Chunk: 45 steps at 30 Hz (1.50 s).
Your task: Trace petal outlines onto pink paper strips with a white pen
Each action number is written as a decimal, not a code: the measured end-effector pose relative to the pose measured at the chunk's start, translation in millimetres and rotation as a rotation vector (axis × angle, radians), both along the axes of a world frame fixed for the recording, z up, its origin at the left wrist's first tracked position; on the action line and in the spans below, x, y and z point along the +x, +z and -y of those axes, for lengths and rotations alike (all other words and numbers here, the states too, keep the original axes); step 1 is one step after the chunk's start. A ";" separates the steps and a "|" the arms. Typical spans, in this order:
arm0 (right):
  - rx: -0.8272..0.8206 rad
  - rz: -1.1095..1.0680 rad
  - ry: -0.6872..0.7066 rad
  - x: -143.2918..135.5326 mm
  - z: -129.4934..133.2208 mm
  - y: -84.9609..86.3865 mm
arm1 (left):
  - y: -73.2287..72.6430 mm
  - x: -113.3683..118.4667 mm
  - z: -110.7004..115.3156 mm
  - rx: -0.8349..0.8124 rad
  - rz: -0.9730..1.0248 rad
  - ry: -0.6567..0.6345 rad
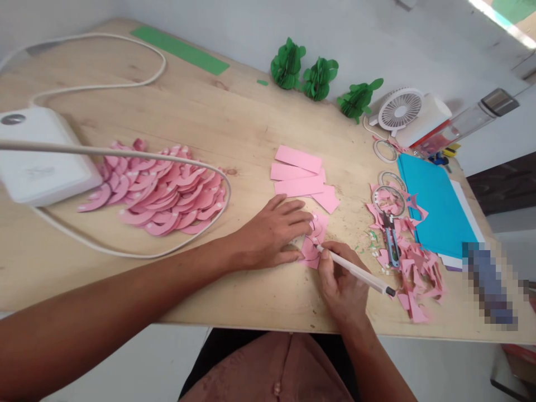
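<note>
My right hand [345,282] grips a white pen [355,271] with a dark end, its tip resting on a small strip of pink paper [315,245]. Curved dark lines are drawn across that strip. My left hand [278,234] lies on the table with fingers spread, its fingertips and thumb touching the strip's left edge. Just beyond it, several blank pink paper pieces [297,170] overlap in a loose stack. Left of my left hand is a large heap of curved pink cut-outs [171,192], some with white patches.
Pink scraps [419,273], a blue-handled cutter [391,240] and tape rolls [389,201] lie right. Nearby are blue sheets [438,204], a fan [402,110] and a bottle [464,128]. Green paper shapes [320,78] line the wall. A cable loops from a white power bank [46,159].
</note>
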State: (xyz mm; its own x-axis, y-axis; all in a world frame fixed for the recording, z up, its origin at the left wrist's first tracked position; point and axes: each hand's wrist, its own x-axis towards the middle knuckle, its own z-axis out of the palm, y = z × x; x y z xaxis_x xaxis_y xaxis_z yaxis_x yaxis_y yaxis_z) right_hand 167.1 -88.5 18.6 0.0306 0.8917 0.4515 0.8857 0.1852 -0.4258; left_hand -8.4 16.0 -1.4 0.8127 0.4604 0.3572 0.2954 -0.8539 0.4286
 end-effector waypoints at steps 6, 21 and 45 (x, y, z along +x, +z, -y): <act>-0.009 0.003 -0.008 -0.6 0.6 0.2 | -0.2 0.0 0.8 -0.012 -0.007 0.005; 0.024 0.043 0.000 -0.2 1.3 -0.9 | 3.3 0.7 2.9 -0.019 -0.015 0.026; 0.001 0.006 0.014 0.3 1.1 -0.3 | 3.9 0.5 2.4 -0.016 -0.013 0.027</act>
State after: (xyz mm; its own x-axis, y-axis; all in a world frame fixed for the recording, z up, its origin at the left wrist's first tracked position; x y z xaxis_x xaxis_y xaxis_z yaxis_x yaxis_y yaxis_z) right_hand 167.4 -89.6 18.4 0.0153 0.8918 0.4522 0.8853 0.1981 -0.4206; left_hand -7.8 13.6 2.5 0.8046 0.4879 0.3386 0.3240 -0.8384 0.4382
